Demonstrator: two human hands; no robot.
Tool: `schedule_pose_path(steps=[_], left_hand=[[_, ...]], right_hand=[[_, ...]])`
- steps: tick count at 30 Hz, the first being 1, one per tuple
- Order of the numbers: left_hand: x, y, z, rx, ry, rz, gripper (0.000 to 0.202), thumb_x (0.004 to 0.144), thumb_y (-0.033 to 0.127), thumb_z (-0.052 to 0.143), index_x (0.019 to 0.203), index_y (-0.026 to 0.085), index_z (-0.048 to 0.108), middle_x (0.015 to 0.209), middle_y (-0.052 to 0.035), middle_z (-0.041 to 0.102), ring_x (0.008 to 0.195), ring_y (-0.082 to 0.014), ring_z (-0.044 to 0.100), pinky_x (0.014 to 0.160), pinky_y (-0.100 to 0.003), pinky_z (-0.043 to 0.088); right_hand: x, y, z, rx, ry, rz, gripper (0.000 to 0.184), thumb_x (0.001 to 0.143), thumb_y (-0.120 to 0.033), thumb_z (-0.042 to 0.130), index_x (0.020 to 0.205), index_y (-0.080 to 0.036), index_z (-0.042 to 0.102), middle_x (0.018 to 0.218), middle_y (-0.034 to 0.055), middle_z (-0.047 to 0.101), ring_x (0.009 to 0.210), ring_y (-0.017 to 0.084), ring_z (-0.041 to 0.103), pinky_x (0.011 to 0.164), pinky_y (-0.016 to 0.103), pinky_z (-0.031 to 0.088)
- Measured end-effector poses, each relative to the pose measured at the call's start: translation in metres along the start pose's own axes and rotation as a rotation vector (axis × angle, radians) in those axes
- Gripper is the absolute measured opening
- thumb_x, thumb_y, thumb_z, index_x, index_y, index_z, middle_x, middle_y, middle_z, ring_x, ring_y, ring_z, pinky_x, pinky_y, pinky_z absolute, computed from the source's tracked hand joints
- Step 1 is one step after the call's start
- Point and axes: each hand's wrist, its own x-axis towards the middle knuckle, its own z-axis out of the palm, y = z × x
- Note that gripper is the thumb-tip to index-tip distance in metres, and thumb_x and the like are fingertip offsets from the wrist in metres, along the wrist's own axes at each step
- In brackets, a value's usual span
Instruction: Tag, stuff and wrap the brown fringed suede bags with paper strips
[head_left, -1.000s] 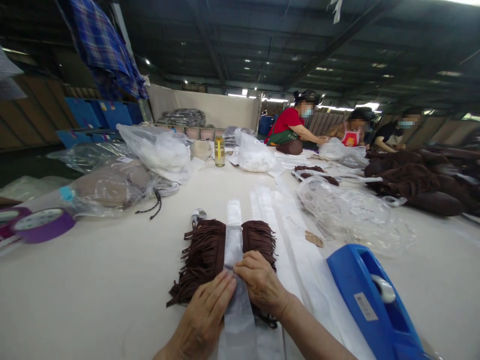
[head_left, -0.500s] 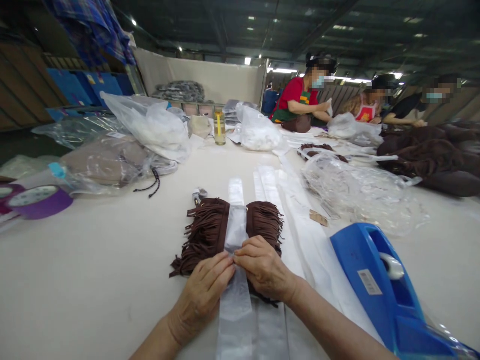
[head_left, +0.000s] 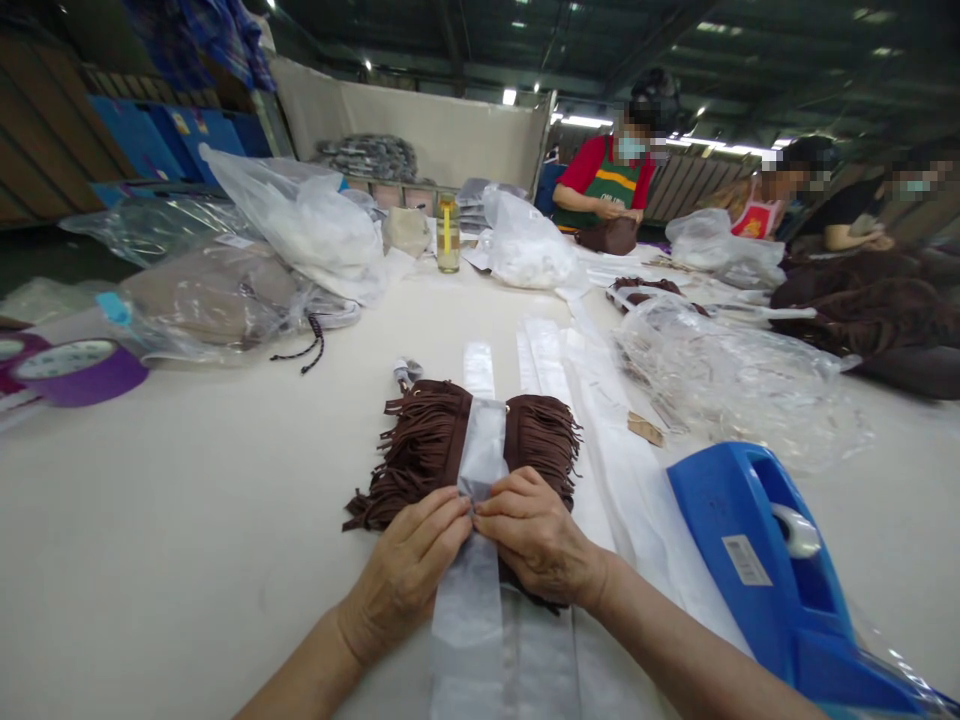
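A dark brown fringed item (head_left: pixel 424 450), seemingly a small bag, lies on the table with its fringe spread to both sides. Across its middle runs a translucent white plastic strip (head_left: pixel 484 440), whose long end trails toward me. My left hand (head_left: pixel 409 560) pinches the strip near the item's lower part, fingertips together. Right beside it, my right hand (head_left: pixel 532 535) pinches the same strip, its fingers bent over the right-hand fringe. The fingertips of both hands nearly meet. Under the item, more white strips (head_left: pixel 544 360) lie lengthwise.
A blue tape dispenser (head_left: pixel 720 520) stands at the right, purple tape (head_left: pixel 90 375) at the left. Clear plastic bags (head_left: pixel 742 370) and a bagged taupe item (head_left: pixel 217 300) surround the work area. A bottle (head_left: pixel 448 235) stands farther back. Co-workers (head_left: pixel 611 180) sit at the far right.
The view has tilted and shifted slightly. Both hands stay pinched on the strip at nearly the same spot. The co-worker in red has lowered their hands to a brown item.
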Motion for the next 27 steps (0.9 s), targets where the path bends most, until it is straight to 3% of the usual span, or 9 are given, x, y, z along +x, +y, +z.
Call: schedule_pose_path(steps=[6, 11, 15, 20, 25, 27], left_hand=[[-0.001, -0.001, 0.001, -0.010, -0.035, 0.035, 0.028, 0.088, 0.007, 0.034, 0.107, 0.005, 0.055, 0.109, -0.0138, 0.059, 0.115, -0.0236, 0.044, 0.088, -0.035, 0.046], [-0.001, -0.001, -0.002, -0.017, -0.045, 0.037, 0.027, 0.090, 0.012, 0.036, 0.105, 0.005, 0.056, 0.109, -0.0141, 0.059, 0.114, -0.0236, 0.044, 0.088, -0.035, 0.046], [-0.001, -0.001, -0.001, -0.009, -0.038, 0.047, 0.024, 0.088, 0.012, 0.041, 0.106, 0.005, 0.056, 0.110, -0.0149, 0.059, 0.112, -0.0247, 0.045, 0.087, -0.037, 0.046], [-0.005, -0.003, 0.000, -0.033, -0.048, 0.065, 0.031, 0.082, 0.005, 0.042, 0.111, 0.005, 0.052, 0.111, -0.0155, 0.058, 0.114, -0.0252, 0.044, 0.089, -0.038, 0.047], [-0.005, -0.008, -0.018, -0.193, -0.265, 0.055, 0.058, 0.067, -0.001, 0.037, 0.124, 0.007, 0.041, 0.128, -0.0152, 0.046, 0.127, -0.0248, 0.030, 0.099, -0.045, 0.040], [-0.002, -0.008, -0.025, -0.282, -0.287, 0.026, 0.059, 0.064, 0.000, 0.036, 0.123, 0.009, 0.042, 0.130, -0.0141, 0.045, 0.127, -0.0237, 0.031, 0.100, -0.045, 0.039]], right_hand=[[0.003, -0.006, -0.011, -0.010, -0.158, 0.037, 0.019, 0.080, -0.014, 0.043, 0.081, -0.012, 0.061, 0.078, 0.0069, 0.065, 0.078, 0.018, 0.053, 0.072, 0.035, 0.036], [0.001, -0.020, -0.025, 0.126, -0.240, 0.174, 0.030, 0.081, -0.008, 0.039, 0.100, -0.015, 0.060, 0.100, 0.0062, 0.064, 0.096, 0.017, 0.052, 0.089, 0.037, 0.033], [-0.001, -0.028, -0.018, 0.135, -0.162, 0.274, 0.022, 0.091, -0.020, 0.041, 0.092, -0.019, 0.063, 0.097, 0.0029, 0.066, 0.094, 0.016, 0.053, 0.089, 0.035, 0.033], [-0.009, -0.030, -0.002, -0.007, -0.015, 0.243, 0.020, 0.080, -0.035, 0.061, 0.091, -0.018, 0.062, 0.094, 0.0042, 0.067, 0.095, 0.018, 0.054, 0.091, 0.037, 0.033], [-0.019, -0.031, 0.003, -0.124, -0.047, 0.160, 0.024, 0.082, -0.033, 0.058, 0.100, -0.018, 0.059, 0.102, 0.0049, 0.065, 0.101, 0.018, 0.053, 0.098, 0.038, 0.027], [-0.023, -0.031, 0.005, -0.153, -0.030, 0.133, 0.023, 0.083, -0.032, 0.055, 0.101, -0.018, 0.059, 0.103, 0.0057, 0.065, 0.101, 0.018, 0.053, 0.099, 0.038, 0.026]])
